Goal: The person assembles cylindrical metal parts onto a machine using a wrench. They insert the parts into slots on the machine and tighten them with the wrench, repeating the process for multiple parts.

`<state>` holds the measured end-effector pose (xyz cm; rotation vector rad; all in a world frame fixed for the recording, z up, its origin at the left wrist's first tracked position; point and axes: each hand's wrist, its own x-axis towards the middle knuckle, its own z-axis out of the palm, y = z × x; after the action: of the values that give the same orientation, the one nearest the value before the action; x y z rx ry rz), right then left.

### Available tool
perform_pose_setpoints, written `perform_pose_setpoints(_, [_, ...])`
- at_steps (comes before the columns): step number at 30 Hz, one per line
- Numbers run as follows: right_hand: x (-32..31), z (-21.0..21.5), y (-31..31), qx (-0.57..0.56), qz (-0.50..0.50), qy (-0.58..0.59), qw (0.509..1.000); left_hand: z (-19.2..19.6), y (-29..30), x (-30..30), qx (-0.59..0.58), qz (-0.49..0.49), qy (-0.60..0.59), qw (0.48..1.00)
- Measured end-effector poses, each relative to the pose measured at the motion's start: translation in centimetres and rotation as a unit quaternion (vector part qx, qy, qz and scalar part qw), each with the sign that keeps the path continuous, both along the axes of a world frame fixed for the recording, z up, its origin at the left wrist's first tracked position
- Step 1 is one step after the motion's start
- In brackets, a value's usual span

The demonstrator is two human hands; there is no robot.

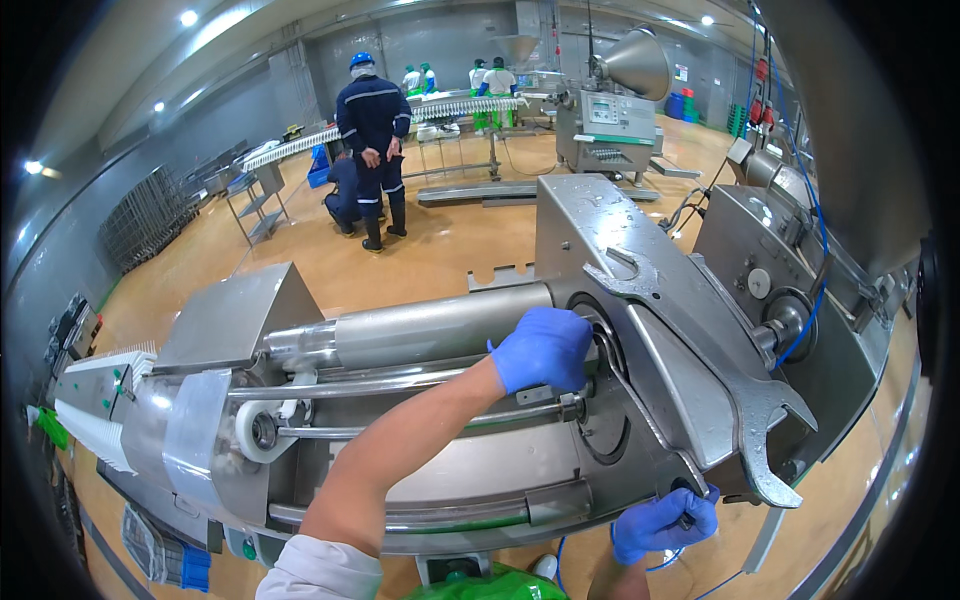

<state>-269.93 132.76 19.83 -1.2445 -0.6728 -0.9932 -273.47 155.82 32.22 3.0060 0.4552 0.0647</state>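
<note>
My left hand [545, 350], in a blue glove, is closed at the round fitting on the machine's housing, over the upper end of a long bent metal bar [632, 385]. The fitting is partly hidden behind the glove. Down at the bar's lower end, my right hand [664, 524], also blue-gloved, has its fingers curled around the end of the bar. A large double open-ended wrench [725, 372] lies across the wet top of the steel housing [590, 225]. To the left of my left hand run a thick steel tube [440, 318] and thinner rods [400, 430].
A white roller [262, 432] and a clear plastic-wrapped part [195, 435] sit at the machine's left. A blue hose [815, 250] hangs at right. Beyond stand a person in dark coveralls [372, 130], another crouching person, a conveyor [460, 106] and a cone-hopper machine [605, 125].
</note>
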Motion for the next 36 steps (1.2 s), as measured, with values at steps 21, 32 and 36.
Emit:
perform_pose_setpoints(21, [0.6, 7.8, -3.6, 0.2, 0.383, 0.236, 0.87, -5.7, -15.5, -1.7, -0.109, -0.228, -0.475, 0.843])
perform_pose_setpoints(32, [9.2, 11.1, -8.2, 0.296, 0.506, 0.219, 0.78, -6.3, -17.0, 2.2, -0.051, -0.267, -0.613, 0.742])
perform_pose_setpoints(36, [10.6, 15.6, -12.3, 0.35, 0.586, 0.112, 0.722, -6.3, -18.1, 2.5, -0.085, -0.274, -0.633, 0.719])
